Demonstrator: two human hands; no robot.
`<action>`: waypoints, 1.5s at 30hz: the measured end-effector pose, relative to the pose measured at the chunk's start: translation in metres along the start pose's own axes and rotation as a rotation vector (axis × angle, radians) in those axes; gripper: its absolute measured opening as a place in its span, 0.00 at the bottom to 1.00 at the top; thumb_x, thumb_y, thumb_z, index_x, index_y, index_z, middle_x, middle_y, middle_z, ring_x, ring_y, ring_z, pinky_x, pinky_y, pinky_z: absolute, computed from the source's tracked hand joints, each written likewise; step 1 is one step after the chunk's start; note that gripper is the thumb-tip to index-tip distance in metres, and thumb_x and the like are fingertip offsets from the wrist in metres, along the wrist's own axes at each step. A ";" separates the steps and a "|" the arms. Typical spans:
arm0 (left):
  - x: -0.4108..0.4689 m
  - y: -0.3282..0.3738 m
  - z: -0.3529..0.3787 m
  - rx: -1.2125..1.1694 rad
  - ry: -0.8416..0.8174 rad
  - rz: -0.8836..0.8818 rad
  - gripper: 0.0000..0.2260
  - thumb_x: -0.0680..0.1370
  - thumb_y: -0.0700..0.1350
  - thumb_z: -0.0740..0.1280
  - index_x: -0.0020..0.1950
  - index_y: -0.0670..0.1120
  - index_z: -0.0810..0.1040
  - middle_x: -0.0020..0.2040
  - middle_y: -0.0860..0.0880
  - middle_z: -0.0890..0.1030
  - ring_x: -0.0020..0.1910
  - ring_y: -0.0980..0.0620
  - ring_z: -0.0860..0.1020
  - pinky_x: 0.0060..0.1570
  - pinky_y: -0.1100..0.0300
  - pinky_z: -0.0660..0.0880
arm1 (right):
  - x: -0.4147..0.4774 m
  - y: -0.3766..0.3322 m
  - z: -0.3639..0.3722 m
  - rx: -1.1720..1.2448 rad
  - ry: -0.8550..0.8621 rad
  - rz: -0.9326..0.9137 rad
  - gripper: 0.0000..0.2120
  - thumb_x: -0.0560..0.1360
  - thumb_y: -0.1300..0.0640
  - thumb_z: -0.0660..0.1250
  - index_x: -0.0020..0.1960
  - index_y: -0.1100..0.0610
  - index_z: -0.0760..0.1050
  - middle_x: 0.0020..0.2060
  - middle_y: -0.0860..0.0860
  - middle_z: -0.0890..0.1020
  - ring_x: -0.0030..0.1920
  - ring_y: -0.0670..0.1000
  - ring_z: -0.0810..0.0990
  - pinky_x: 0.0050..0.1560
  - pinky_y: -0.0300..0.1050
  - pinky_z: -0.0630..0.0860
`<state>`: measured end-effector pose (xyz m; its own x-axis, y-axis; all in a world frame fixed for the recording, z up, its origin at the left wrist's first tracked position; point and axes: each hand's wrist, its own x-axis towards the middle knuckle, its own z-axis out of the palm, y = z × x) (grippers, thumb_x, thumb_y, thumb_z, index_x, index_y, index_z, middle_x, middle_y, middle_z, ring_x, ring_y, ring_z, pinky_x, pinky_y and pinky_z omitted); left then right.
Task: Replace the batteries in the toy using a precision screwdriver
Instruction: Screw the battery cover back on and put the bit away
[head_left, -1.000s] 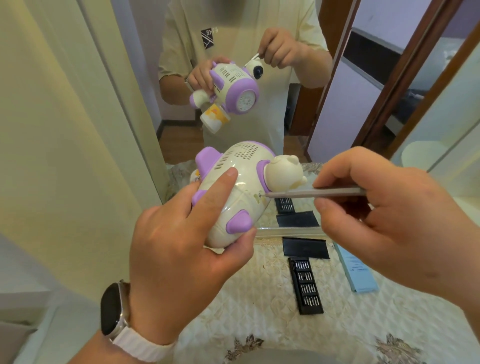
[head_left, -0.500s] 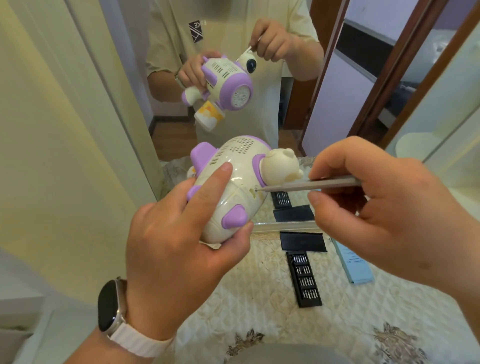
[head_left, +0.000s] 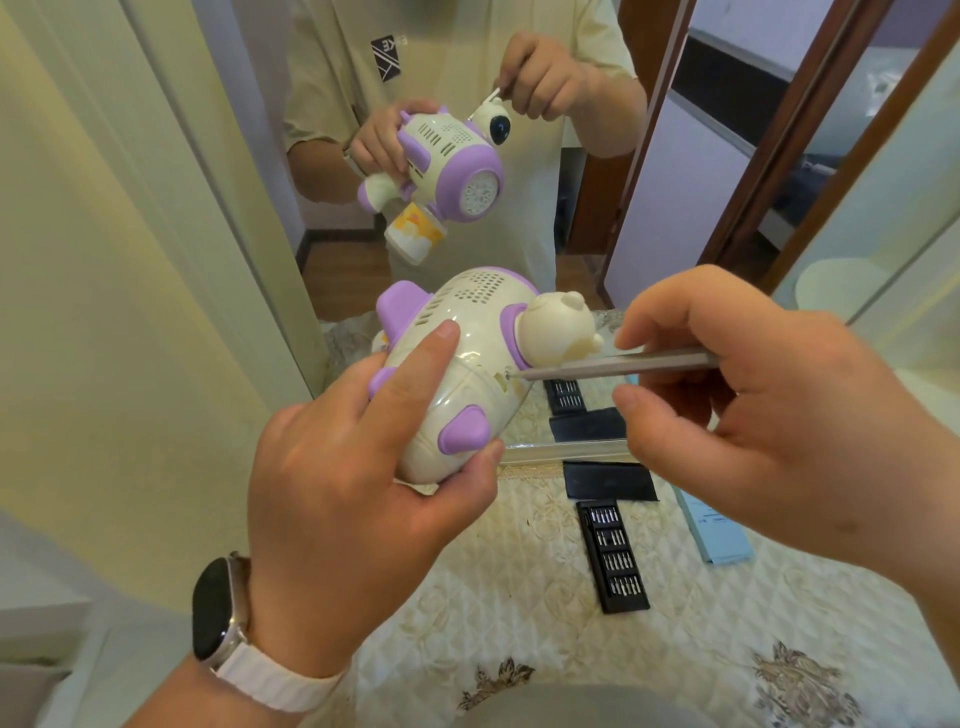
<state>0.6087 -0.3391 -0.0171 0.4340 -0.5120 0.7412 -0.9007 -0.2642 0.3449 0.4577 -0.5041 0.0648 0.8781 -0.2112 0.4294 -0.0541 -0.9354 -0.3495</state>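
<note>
A cream and purple toy (head_left: 470, 364) with a small bear head on top is held up in the air in front of a mirror. My left hand (head_left: 358, 467) grips its body from the left, index finger stretched along the shell. My right hand (head_left: 769, 421) pinches a thin grey precision screwdriver (head_left: 618, 366) that lies almost level. Its tip sits in a screw hole on the toy's side, just below the bear head. The back end of the screwdriver is hidden inside my fingers.
A black tray of screwdriver bits (head_left: 615, 556) lies on the quilted cream cloth (head_left: 519, 597) below my hands. A black lid (head_left: 608, 480) and a pale blue booklet (head_left: 717, 530) lie beside it. The mirror (head_left: 467, 156) stands close behind, showing the person and the toy reflected.
The screwdriver tip has slid left along the toy and now sits in the screw hole. Both hands keep the same grips.
</note>
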 end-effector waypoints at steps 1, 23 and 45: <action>0.000 0.000 0.001 0.002 0.003 0.000 0.25 0.73 0.56 0.70 0.68 0.50 0.73 0.51 0.46 0.82 0.38 0.44 0.79 0.37 0.48 0.75 | 0.000 0.000 0.000 -0.001 -0.001 -0.004 0.08 0.72 0.49 0.61 0.50 0.49 0.69 0.25 0.46 0.74 0.28 0.49 0.74 0.27 0.42 0.70; -0.002 0.000 0.005 0.012 0.015 -0.003 0.25 0.74 0.56 0.70 0.68 0.49 0.73 0.49 0.45 0.82 0.37 0.45 0.79 0.36 0.48 0.75 | 0.007 0.006 0.000 -0.047 0.018 -0.036 0.07 0.74 0.48 0.61 0.46 0.52 0.72 0.23 0.44 0.73 0.31 0.48 0.75 0.30 0.43 0.70; 0.001 0.007 0.004 -0.018 -0.009 0.005 0.26 0.73 0.56 0.71 0.68 0.50 0.72 0.51 0.45 0.83 0.39 0.42 0.80 0.37 0.45 0.76 | 0.001 0.007 -0.008 -0.091 -0.013 -0.015 0.09 0.74 0.46 0.59 0.46 0.51 0.71 0.23 0.40 0.69 0.33 0.47 0.75 0.33 0.42 0.71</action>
<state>0.6025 -0.3448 -0.0159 0.4300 -0.5208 0.7375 -0.9028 -0.2470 0.3520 0.4548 -0.5132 0.0692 0.8852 -0.1935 0.4230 -0.0830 -0.9605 -0.2657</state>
